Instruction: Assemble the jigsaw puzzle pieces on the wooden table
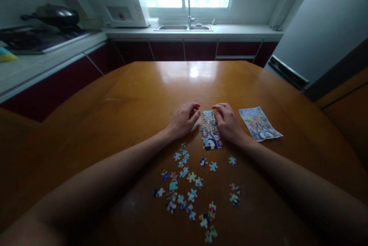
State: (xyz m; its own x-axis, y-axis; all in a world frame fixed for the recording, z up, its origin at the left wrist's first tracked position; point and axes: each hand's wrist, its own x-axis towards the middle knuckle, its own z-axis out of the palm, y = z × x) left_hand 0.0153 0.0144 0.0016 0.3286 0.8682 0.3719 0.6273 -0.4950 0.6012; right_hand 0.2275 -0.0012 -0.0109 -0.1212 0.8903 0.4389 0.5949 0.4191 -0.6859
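A partly assembled jigsaw puzzle lies flat on the table between my hands, a tall narrow strip with a blue and white figure at its near end. My left hand rests just left of the strip, fingers loosely curved and thumb apart, with nothing visible in it. On the other side, my right hand lies along the strip's right edge, its thumb and fingers apart; whether it touches the edge I cannot tell. Loose puzzle pieces are scattered nearer to me, mostly left of the strip.
A creased picture sheet lies right of my right hand on the wooden table. Beyond the table are a sink, a microwave, a stove with a black wok at left, and a refrigerator at right.
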